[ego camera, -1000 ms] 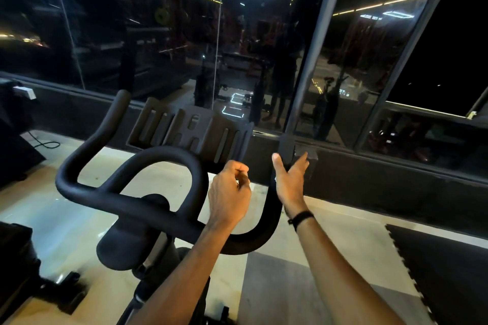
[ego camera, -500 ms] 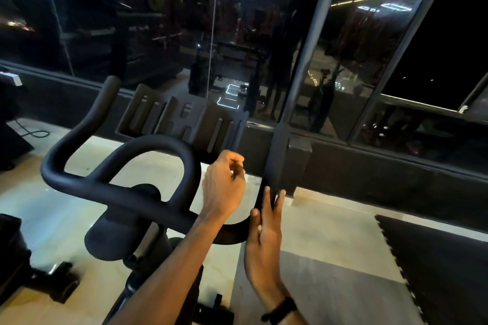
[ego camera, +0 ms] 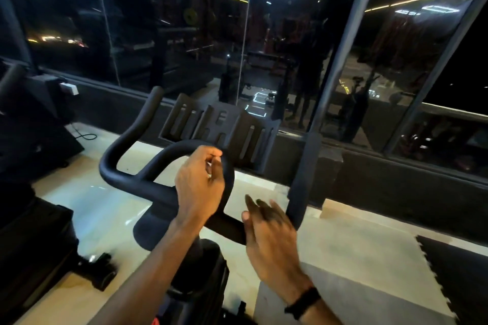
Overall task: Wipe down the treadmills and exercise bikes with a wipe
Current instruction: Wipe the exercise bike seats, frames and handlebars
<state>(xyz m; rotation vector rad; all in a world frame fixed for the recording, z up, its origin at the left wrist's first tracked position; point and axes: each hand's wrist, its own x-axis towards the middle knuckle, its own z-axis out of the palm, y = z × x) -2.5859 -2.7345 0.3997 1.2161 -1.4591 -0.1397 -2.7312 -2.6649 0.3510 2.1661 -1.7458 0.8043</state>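
Over one bike handlebar, left hand curled empty, right hand flat.

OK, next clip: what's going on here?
A person stands at an exercise bike by a dark gym window. The right hand, fingers straight, lies along the right end of the black handlebar. The left hand hovers over the centre loop, fingers curled; no wipe is clearly visible in either hand.
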